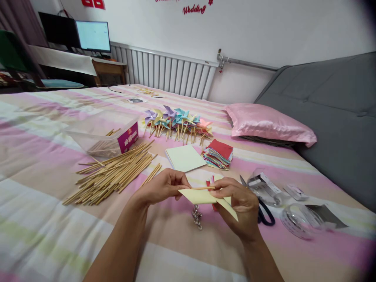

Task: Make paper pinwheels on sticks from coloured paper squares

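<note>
A pale yellow sheet of paper (202,196), cut and partly folded, is held between my two hands above the bed. My left hand (167,186) pinches its left corner. Fingers and thumb of my right hand (236,199) close on its right part, where one flap hangs toward me. Along the paper's upper edge runs a thin tan stick (204,188), its right end at my right fingertips. Small pieces of red and pink paper (210,182) show behind my right hand, partly hidden. A silvery beaded cluster (197,217) lies below the paper.
Bamboo sticks (117,172) lie left, beside a clear plastic box (100,135). Finished paper pinwheels (176,119) rest further back. Pale square sheets (185,156) and a stack of coloured paper (219,152) lie ahead. Scissors (266,213) and clear round containers (302,221) are right.
</note>
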Action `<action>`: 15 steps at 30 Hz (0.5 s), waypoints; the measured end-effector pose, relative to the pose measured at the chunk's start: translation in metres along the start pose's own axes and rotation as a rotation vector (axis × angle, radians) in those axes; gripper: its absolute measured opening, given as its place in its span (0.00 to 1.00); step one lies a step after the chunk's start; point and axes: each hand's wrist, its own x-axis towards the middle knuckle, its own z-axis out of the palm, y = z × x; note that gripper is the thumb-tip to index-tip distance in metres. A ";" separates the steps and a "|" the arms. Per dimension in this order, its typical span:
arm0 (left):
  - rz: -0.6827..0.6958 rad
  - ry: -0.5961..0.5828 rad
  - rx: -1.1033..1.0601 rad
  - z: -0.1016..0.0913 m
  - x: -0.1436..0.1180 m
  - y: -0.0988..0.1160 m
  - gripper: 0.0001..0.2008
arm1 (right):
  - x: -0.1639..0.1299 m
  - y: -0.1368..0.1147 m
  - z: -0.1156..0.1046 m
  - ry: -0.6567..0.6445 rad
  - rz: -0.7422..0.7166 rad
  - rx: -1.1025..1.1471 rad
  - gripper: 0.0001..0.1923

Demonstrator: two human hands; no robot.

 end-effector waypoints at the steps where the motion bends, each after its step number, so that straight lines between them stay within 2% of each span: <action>1: 0.008 -0.009 0.011 0.000 0.000 0.000 0.08 | 0.000 0.000 0.000 0.011 -0.003 -0.002 0.09; 4: 0.017 -0.025 0.036 0.001 0.000 0.000 0.07 | 0.000 0.000 0.001 0.034 -0.007 -0.014 0.09; 9: -0.004 -0.003 0.035 0.001 0.000 -0.001 0.10 | 0.000 0.003 0.001 0.059 -0.040 -0.100 0.10; 15: 0.053 0.009 -0.009 0.005 0.001 0.002 0.13 | 0.001 0.003 0.000 0.087 -0.029 -0.137 0.09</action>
